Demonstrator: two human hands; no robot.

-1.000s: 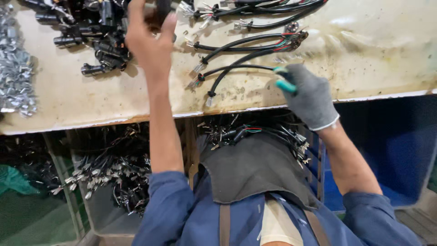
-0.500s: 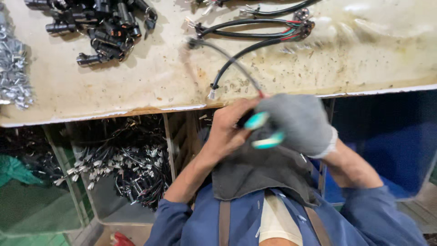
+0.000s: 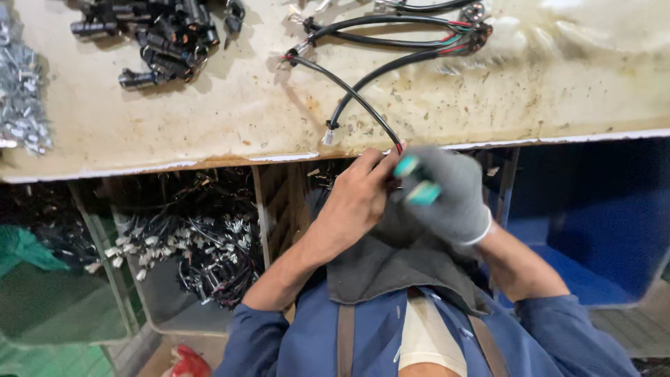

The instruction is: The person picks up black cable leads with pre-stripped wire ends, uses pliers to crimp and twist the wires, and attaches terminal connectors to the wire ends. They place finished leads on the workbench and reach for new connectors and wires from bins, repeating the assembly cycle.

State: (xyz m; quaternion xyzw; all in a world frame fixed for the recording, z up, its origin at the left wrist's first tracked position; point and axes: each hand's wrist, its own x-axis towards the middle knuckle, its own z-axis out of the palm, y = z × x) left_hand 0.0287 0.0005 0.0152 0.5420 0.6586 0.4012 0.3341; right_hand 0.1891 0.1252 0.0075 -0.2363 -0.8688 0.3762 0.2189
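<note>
My bare left hand (image 3: 357, 202) and my grey-gloved right hand (image 3: 441, 192) meet just below the workbench edge, above my lap. Both pinch the near end of a black cable (image 3: 349, 87) that trails from the bench down to my fingers. The glove's fingertips are teal. Further cables with coloured wire ends (image 3: 426, 38) lie looped on the bench beyond. A pile of black connectors (image 3: 164, 38) rests at the bench's upper left.
The worn beige workbench (image 3: 230, 115) spans the top. Silver metal parts (image 3: 21, 105) lie at its left edge. Under the bench sit a bin of black wire harnesses (image 3: 199, 244), a green bin (image 3: 42, 293) and a blue bin (image 3: 593, 223).
My left hand came back from the connector pile to my lap. My right hand pulled one cable end off the bench, and both hands now hold it together.
</note>
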